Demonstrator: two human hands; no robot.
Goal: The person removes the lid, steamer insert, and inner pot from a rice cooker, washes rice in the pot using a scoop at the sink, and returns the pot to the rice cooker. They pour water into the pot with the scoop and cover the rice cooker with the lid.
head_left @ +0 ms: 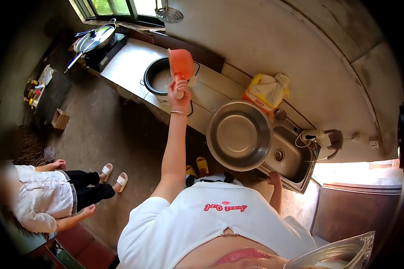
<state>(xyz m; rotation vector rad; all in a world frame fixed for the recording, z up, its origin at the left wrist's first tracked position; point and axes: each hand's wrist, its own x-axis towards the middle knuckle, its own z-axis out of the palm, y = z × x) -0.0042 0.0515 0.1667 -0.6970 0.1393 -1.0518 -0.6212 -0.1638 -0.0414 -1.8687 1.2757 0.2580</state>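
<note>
My left hand point(179, 93) grips the handle of an orange-red scoop point(181, 63), raised over the right side of a dark-rimmed pot point(151, 68). Whitish liquid shows inside the pot. My right hand point(274, 178) is beside the front edge of the metal sink point(280, 157), fingers apart and holding nothing visible. Between my hands, a wide metal basin point(239, 134) sits on the counter, overlapping the sink's left side.
A lidded pan point(96, 39) rests on a stove at the upper left. Behind the basin stands a yellow-and-orange container point(260, 92) with a cloth on it. Another person point(47, 195) is at the lower left. A small box point(60, 119) lies on the floor.
</note>
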